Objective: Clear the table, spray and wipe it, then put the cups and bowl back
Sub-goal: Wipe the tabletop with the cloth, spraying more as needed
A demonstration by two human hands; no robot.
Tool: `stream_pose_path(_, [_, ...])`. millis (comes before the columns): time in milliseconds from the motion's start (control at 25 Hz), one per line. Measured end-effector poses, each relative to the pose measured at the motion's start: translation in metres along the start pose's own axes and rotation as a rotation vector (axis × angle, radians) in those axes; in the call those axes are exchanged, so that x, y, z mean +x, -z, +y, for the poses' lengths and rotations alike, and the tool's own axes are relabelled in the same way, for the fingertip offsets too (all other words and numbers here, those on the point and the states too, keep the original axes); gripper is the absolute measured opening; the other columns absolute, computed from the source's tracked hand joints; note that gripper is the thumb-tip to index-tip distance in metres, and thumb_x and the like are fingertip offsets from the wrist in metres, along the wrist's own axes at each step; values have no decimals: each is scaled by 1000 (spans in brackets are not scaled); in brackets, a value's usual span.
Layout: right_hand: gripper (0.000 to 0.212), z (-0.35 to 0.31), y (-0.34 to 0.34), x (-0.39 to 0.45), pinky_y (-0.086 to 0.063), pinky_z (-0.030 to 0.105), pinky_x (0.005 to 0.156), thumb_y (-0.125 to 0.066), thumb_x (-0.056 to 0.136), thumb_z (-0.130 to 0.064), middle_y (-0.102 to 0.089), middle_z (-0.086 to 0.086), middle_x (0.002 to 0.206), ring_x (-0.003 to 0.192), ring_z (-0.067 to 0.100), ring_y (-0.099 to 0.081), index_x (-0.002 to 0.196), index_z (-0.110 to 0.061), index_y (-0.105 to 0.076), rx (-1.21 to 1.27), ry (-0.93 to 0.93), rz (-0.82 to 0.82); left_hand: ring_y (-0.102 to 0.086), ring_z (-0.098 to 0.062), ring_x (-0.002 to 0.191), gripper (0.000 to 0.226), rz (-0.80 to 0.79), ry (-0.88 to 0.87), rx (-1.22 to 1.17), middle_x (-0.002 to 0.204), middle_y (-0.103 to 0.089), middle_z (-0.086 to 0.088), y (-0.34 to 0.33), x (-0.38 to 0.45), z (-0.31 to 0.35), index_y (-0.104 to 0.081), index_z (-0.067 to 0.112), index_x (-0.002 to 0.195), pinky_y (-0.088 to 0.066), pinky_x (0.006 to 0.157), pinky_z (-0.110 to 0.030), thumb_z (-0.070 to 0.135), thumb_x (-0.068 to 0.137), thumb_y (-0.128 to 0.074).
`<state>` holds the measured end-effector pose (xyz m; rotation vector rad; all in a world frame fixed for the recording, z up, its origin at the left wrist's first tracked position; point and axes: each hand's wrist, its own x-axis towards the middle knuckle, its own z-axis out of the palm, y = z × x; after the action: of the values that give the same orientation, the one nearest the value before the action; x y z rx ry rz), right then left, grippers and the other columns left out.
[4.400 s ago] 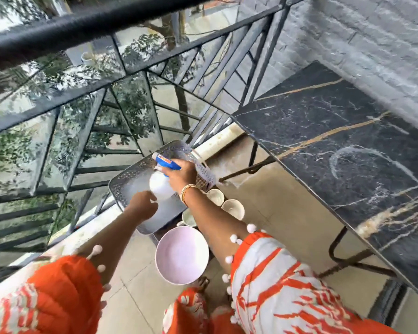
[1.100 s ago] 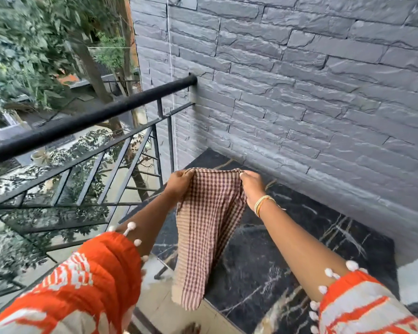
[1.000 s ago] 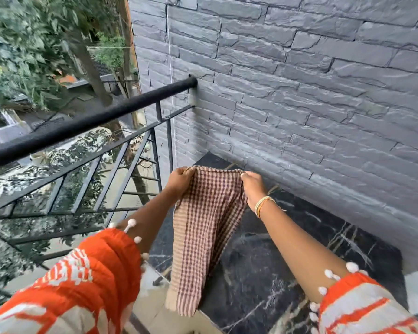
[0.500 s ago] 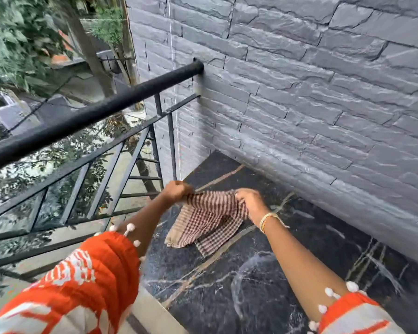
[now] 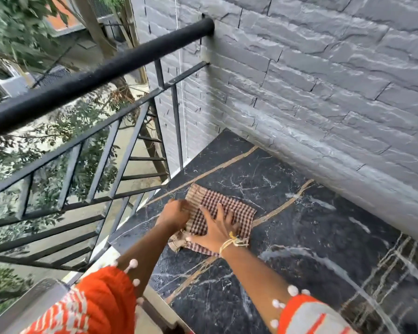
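nearest, orange sleeves [image 5: 99,302] with white stripes and small pompom trim. beyond them, right hand [image 5: 216,229] flat, fingers spread straight, pressing down on a folded checked cloth [image 5: 229,210], woven in maroon and cream, frayed at the near corner. gold bangle [image 5: 232,242] at that wrist. left hand [image 5: 175,213] just beside it, fingers curled onto the cloth's left edge, gripping it. cloth lying flat near the left end of the worktop [image 5: 311,237], a smooth black marble slab with white veins and tan streaks. behind, rough grey stone-brick wall [image 5: 323,80]. off to the left, black metal railing [image 5: 94,75] with slanted bars and a round top rail, leafy trees past it.
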<state>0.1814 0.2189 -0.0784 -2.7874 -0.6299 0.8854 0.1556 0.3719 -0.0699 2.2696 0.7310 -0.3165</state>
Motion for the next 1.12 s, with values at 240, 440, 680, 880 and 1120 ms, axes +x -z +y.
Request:
stream_pose_path(240, [72,8,-18,53,-3,74,107,-24,81,-81,4,8,163,144,48,-1,146,-52,-9,-180,-24,214,-56,-24,112,37,110,-173,146,129,-49,-1,-15,50,0,-49,23,126,-48,96,-42,32,91,-45])
stream_pose_path(440, [56,78,51,136,-29,55,99,-27,88,-69,-42,8,140,123,35,-39,141,-49,-31,-173,-159,523,-37,-23,137,54,226,-319,305,151,-35,-4,-24,127,14,-31,21,144,-32,110,-46,45,95,-34])
stream_pose_path(680, [55,143,109,203,-35,49,100,-35,92,-63,-55,16,130,120,34,-49,141,-39,-41,-11,-380,612,-20,-22,147,70,271,-261,475,161,-13,-2,-37,173,22,-10,20,153,-29,114,-42,58,95,-20])
stream_pose_path(880, [46,63,59,183,-45,39,78,-41,90,-54,-66,12,92,84,29,-61,122,-29,-63,-176,-10,688,-18,-21,147,72,282,-273,501,161,-13,-4,-36,167,20,-8,18,153,-25,116,-39,54,91,-9])
stream_pose_path(1120, [47,84,101,231,-45,39,83,-37,94,-56,-60,10,101,91,26,-56,134,-38,-52,-266,166,640,-16,-18,148,67,288,-291,482,161,-8,-1,-34,168,15,-4,19,154,-21,119,-38,51,95,-11])
